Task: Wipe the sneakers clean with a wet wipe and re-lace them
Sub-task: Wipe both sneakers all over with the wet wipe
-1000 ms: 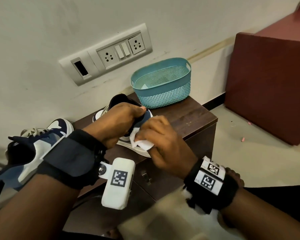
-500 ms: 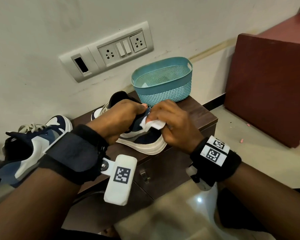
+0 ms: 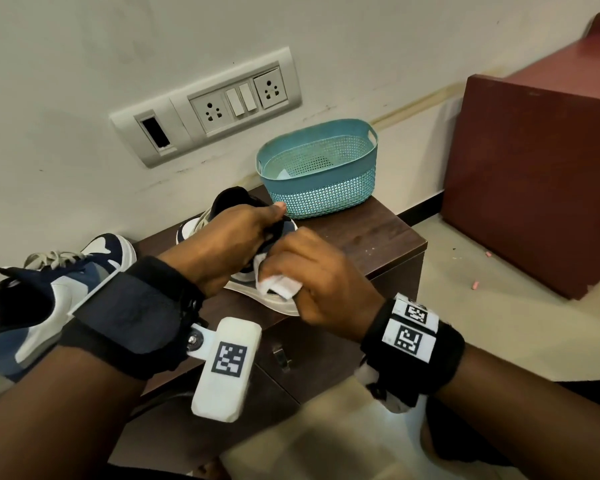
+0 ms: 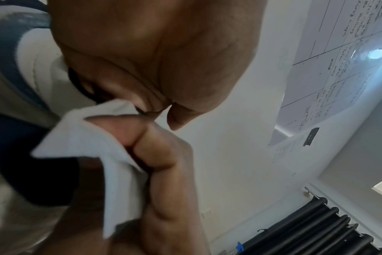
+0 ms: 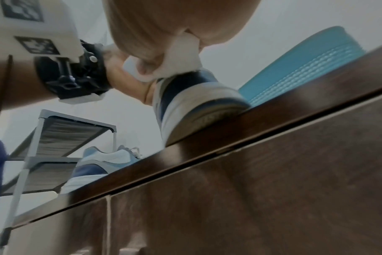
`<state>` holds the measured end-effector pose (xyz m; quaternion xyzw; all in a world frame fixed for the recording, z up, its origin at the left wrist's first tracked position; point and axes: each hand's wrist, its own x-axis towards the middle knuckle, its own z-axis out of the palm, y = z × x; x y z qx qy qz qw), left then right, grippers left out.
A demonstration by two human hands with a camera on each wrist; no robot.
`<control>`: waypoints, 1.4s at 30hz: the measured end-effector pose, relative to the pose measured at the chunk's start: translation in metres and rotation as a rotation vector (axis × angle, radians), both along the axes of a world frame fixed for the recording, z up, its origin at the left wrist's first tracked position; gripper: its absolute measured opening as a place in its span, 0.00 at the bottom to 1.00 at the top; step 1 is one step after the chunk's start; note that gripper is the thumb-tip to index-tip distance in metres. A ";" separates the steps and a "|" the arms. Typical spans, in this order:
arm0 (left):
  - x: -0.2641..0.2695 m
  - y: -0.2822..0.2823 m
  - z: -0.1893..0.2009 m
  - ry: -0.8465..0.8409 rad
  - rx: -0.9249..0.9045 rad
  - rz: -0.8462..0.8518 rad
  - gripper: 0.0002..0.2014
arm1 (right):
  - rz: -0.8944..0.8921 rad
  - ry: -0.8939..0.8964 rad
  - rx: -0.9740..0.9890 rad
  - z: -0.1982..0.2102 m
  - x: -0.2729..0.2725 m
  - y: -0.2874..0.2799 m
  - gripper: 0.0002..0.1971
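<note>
a: start on the left. what's there?

b: the second sneaker (image 3: 59, 289) sits at the near left end of the cabinet top (image 3: 371, 237), its laces in, and nobody is touching it. leave it until this shoe is done.

a: and the left hand (image 3: 229, 244)?

b: it's curled over the collar of the sneaker being wiped (image 5: 192, 96), thumb pointing toward the far side, gripping it. from the right wrist view the shoe is tipped, with only one edge of the sole on the wood near the front edge. so that grip is what keeps it steady. i'd keep it firm and not let the shoe creep any nearer the edge.

a: then the right hand (image 3: 323, 278)?

b: its fingers are closed around the wet wipe (image 3: 279, 285), a bunched white pad, pressed against the near side of the shoe where the upper meets the white midsole.

a: how to do this stroke well?

b: i'd say short strokes along the midsole, pushing against the left hand's hold rather than away from it. refold the wipe when a face looks grey, so dirt isn't spread onto the white panels. whether this shoe's laces are out, i can't tell; the hands cover it.

a: and to the right?

b: the teal basket (image 3: 323, 174) stands at the far right corner, just beyond the shoe, with something pale inside.
</note>
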<state>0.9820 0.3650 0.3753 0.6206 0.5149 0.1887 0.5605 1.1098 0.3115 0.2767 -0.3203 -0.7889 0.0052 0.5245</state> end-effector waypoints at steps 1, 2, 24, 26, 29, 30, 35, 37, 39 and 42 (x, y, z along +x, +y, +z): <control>-0.001 0.001 -0.001 -0.017 -0.006 -0.004 0.15 | 0.017 -0.043 0.007 0.000 0.003 0.001 0.11; 0.000 0.002 -0.002 -0.029 -0.004 -0.004 0.16 | -0.007 -0.023 -0.013 0.000 0.012 0.008 0.11; 0.004 -0.002 0.003 0.043 0.033 0.059 0.20 | -0.205 0.652 -0.402 -0.029 -0.009 -0.006 0.08; 0.003 -0.003 0.001 0.048 0.020 0.048 0.17 | -0.258 0.666 -0.306 -0.038 -0.025 -0.016 0.12; 0.002 -0.007 0.004 0.065 0.076 0.014 0.18 | -0.213 0.520 -0.141 -0.051 -0.030 -0.026 0.18; 0.002 -0.009 0.007 0.079 0.095 0.010 0.22 | -0.183 0.450 -0.108 -0.057 -0.027 -0.028 0.18; 0.000 -0.010 0.007 0.118 0.101 0.007 0.26 | -0.131 0.138 -0.036 -0.073 -0.007 -0.035 0.20; 0.000 -0.009 0.005 0.145 0.138 0.018 0.20 | -0.129 0.056 -0.019 -0.072 0.001 -0.036 0.18; 0.000 -0.009 0.004 0.150 0.147 0.007 0.18 | -0.118 -0.007 -0.007 -0.073 0.008 -0.039 0.17; 0.000 -0.011 0.006 0.150 0.162 0.015 0.16 | -0.060 -0.034 -0.074 -0.079 0.024 -0.051 0.18</control>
